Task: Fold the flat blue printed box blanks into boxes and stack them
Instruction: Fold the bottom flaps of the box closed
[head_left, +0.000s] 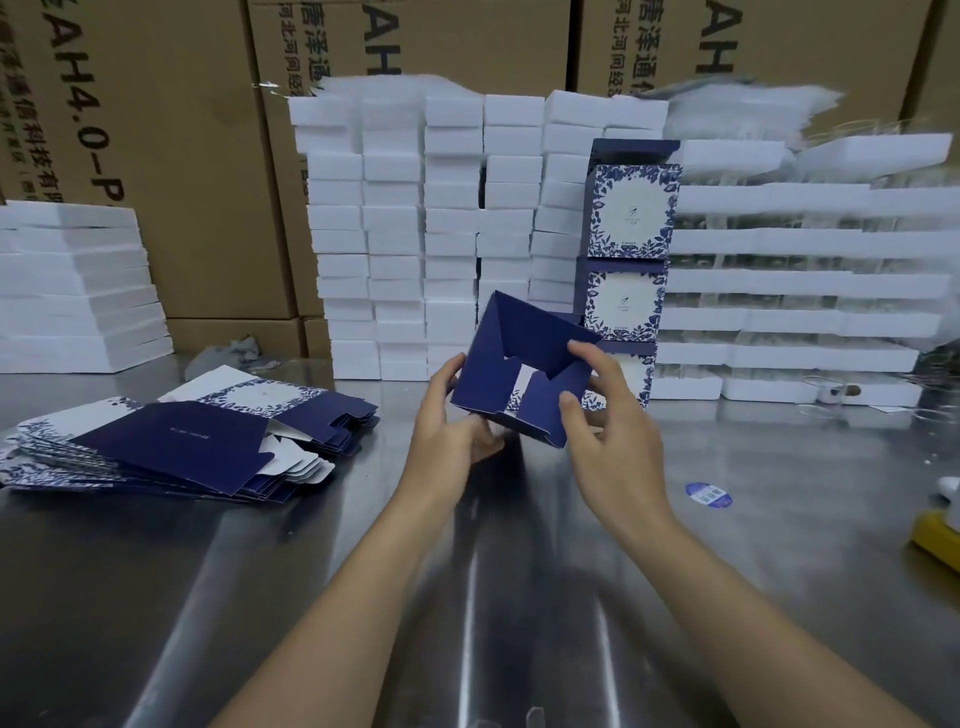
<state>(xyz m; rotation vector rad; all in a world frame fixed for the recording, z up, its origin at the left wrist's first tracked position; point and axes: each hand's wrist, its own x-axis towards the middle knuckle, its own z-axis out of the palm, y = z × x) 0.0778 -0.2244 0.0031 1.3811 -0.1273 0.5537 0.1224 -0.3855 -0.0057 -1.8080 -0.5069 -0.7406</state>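
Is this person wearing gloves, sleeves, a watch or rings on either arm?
No. The left hand and right hand are bare, without gloves. No sleeve shows up to the frame's edge, and no watch, band or ring is visible.

Straight ahead of me, the brown carton on my left (156, 156) carries "AH4.0-P" in big dark letters running down its face. Beside it is a column of Chinese characters, 通信科技有 among them. The middle carton (426, 47) shows "AH", 唐泽通 and a smaller column, 河北河间经. The right carton (779, 47) repeats "AH", 唐泽通 and 河北河间. The round blue sticker (708, 493) on the surface (519, 571) and the emblems on the stacked printed boxes (631, 213) are too small for me to read.
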